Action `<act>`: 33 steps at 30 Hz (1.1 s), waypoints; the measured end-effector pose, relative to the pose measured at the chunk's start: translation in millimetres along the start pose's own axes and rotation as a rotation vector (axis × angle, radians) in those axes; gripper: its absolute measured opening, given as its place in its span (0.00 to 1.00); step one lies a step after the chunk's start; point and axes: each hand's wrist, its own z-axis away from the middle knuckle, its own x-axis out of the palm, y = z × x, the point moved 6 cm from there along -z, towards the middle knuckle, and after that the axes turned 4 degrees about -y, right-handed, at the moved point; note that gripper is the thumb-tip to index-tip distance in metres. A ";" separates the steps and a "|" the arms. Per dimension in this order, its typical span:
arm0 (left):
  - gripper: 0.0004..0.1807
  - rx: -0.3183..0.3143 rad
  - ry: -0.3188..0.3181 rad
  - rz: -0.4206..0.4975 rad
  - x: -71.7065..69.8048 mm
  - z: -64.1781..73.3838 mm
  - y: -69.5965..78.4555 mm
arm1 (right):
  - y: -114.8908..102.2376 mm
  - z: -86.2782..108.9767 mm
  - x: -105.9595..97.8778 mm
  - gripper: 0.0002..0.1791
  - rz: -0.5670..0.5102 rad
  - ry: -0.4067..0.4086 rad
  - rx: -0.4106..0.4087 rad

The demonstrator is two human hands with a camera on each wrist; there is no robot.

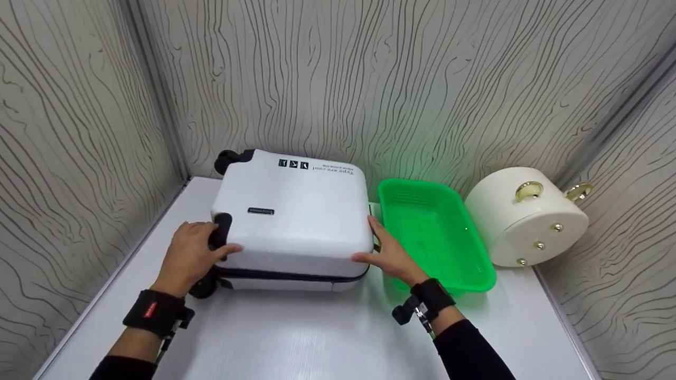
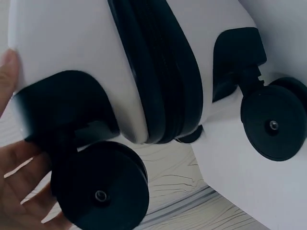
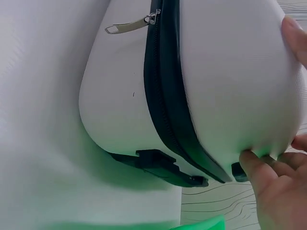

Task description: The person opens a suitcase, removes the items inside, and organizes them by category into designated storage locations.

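Observation:
A white hard-shell suitcase (image 1: 296,232) lies on its side on the white table, printed shell facing up. My left hand (image 1: 191,256) grips its near left corner at a black corner guard, thumb on the shell. In the left wrist view those fingers reach behind the guard, beside a black wheel (image 2: 100,196). At the opposite end my right hand (image 1: 392,256) holds the near right corner, thumb on top and fingers down the end face. The right wrist view shows a dark zipper band (image 3: 160,91) with a metal pull (image 3: 127,27), and a black handle (image 3: 168,170) low on the end.
Just right of the suitcase stands a green plastic basket (image 1: 483,264). Beyond it, a round cream container (image 1: 507,211) with gold rings and small gold feet lies tipped on its side. Wood-grain panels (image 1: 317,79) wall in the table at the back and both sides.

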 end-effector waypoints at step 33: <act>0.14 -0.117 -0.074 0.337 200.2 42.3 161.4 | -28.9 7.5 5.5 0.66 0.271 0.080 0.005</act>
